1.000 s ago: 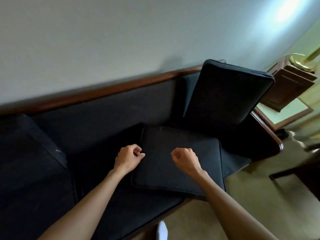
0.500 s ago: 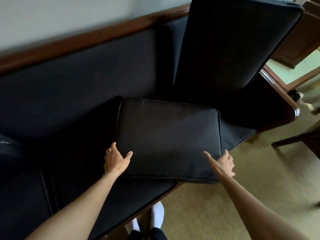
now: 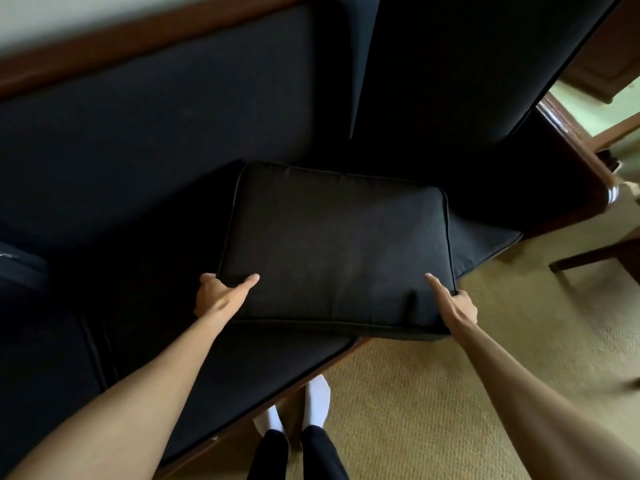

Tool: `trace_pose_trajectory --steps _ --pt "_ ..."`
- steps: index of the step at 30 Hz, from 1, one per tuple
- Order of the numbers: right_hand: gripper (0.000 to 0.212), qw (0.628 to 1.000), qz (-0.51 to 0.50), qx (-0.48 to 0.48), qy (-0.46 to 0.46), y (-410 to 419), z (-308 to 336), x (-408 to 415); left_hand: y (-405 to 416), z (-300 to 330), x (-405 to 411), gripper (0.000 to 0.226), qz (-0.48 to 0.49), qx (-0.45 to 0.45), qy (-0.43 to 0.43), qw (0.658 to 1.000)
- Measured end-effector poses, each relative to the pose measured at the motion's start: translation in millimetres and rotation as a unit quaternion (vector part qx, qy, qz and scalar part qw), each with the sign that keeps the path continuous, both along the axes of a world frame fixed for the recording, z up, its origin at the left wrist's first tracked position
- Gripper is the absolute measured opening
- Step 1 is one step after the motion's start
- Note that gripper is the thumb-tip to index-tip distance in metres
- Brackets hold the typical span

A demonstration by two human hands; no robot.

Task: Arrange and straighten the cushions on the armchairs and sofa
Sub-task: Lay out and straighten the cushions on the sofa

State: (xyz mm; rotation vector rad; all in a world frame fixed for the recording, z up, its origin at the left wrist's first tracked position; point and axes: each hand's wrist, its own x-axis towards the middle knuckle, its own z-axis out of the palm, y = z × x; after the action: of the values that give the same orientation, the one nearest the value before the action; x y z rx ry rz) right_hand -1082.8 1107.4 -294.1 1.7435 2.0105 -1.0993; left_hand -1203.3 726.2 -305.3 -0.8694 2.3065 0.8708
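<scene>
A flat black cushion (image 3: 339, 247) lies on the seat of the dark sofa (image 3: 156, 126), its near edge hanging past the seat's front. My left hand (image 3: 221, 294) grips its near-left corner, thumb on top. My right hand (image 3: 453, 306) grips its near-right corner, thumb on top, fingers under the edge. A second, larger black cushion (image 3: 460, 64) stands tilted against the sofa back at the right. Another dark cushion (image 3: 20, 268) shows at the left edge.
The sofa's wooden armrest (image 3: 581, 154) runs along the right side. Beyond it stands a wooden side table (image 3: 616, 126). Beige carpet (image 3: 433, 403) lies in front, with my feet in white socks (image 3: 315, 400) close to the seat's front rail. A dark furniture leg (image 3: 595, 258) stands at right.
My hands went from closed fists above the cushion to open, then down onto its two near corners, where they now grip. The view has tilted downward.
</scene>
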Motion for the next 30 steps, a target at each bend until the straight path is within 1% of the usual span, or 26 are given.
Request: trace_pose_trajectory --steps 4,6,9,10,13,15,17,18,19,20,21,23,24,25,26,28,30 --pt "0.081 0.992 0.029 0.121 -0.024 -14.4 32.4 -8.5 -2.9 30.7 -12.6 0.102 0.012 -0.004 0.058 0.998" --pt "0.072 0.984 0.056 0.17 -0.018 -19.5 57.3 -19.8 -5.9 54.8 -27.0 0.1 0.003 -0.018 0.087 0.996" --pt "0.057 0.977 0.091 0.195 -0.01 -24.8 97.2 -44.8 -12.4 101.6 -52.9 0.093 0.001 -0.049 0.101 0.994" --pt "0.055 0.976 0.097 0.193 -0.005 -26.7 110.3 -54.1 -15.2 118.8 -61.0 0.089 0.003 -0.061 0.102 0.993" --pt "0.063 0.98 0.093 0.173 0.02 -36.0 148.3 -80.9 -30.6 169.5 -79.8 0.076 0.022 -0.089 0.106 0.99" --pt "0.067 0.98 0.097 0.17 0.044 -42.6 163.3 -97.7 -43.5 188.4 -89.2 0.076 0.026 -0.099 0.097 0.99" --pt "0.072 0.969 0.147 0.174 0.091 -57.2 169.3 -109.4 -58.1 197.2 -92.3 0.084 0.026 -0.093 0.089 0.991" --pt "0.077 0.956 0.194 0.186 0.118 -67.1 168.9 -111.8 -62.5 197.9 -92.1 0.088 0.013 -0.091 0.093 0.991" --pt "0.081 0.932 0.257 0.215 0.142 -77.3 165.9 -111.6 -64.7 196.7 -91.0 0.091 -0.02 -0.094 0.106 0.99" --pt "0.086 0.893 0.333 0.254 0.162 -87.1 161.3 -109.3 -64.1 194.2 -88.6 0.095 -0.066 -0.105 0.135 0.983" --pt "0.094 0.843 0.42 0.285 0.176 -95.6 155.5 -106.1 -62.4 190.9 -85.5 0.098 -0.12 -0.115 0.178 0.97" --pt "0.118 0.745 0.568 0.31 0.163 -101.1 145.0 -100.4 -52.7 186.6 -73.0 0.106 -0.243 -0.137 0.265 0.923" --pt "0.127 0.714 0.608 0.313 0.149 -99.7 143.6 -100.0 -49.8 183.5 -66.3 0.111 -0.304 -0.153 0.291 0.894" --pt "0.131 0.695 0.632 0.317 0.133 -98.2 143.9 -99.9 -48.1 180.6 -58.9 0.116 -0.353 -0.172 0.304 0.868" --pt "0.13 0.683 0.644 0.324 0.118 -98.6 144.5 -100.5 -48.6 176.5 -52.4 0.122 -0.388 -0.189 0.304 0.849" --pt "0.125 0.675 0.645 0.34 0.11 -106.6 144.1 -102.9 -48.4 168.5 -39.2 0.134 -0.445 -0.218 0.285 0.821" --pt "0.125 0.672 0.638 0.357 0.117 -123.6 142.4 -106.9 -36.2 161.9 -31.3 0.143 -0.508 -0.265 0.274 0.773"
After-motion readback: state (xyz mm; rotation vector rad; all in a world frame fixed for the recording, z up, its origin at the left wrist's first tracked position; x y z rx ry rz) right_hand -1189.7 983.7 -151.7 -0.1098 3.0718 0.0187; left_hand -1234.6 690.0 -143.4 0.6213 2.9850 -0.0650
